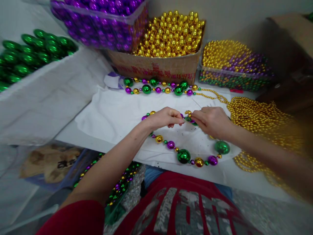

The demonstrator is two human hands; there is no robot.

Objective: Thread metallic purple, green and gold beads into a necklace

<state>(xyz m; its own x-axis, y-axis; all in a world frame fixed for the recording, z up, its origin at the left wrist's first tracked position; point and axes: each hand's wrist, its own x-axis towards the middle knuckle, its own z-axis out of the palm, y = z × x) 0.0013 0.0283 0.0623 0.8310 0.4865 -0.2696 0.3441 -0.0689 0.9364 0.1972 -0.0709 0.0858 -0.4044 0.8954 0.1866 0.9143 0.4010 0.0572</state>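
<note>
A bead necklace (170, 144) of green, gold and purple balls lies in a loop on a white cloth (105, 117). Over its far side, my left hand (168, 118) is closed in a pinch at the strand, the fingertips near small green beads. My right hand (210, 120) pinches the same strand from the other side, a small gold bead cluster (188, 112) beside its fingertips. The fingers partly cover the beads between the hands. A finished-looking strand of mixed beads (146, 89) lies farther back, joined to thin gold bead chains (207, 93).
Behind stand a tub of purple beads (102, 32), a cardboard box (156, 67) of gold beads and a clear tub (234, 76) of small mixed beads. A white box (56, 94) with green beads is at left. Gold bead strands (259, 127) pile at right.
</note>
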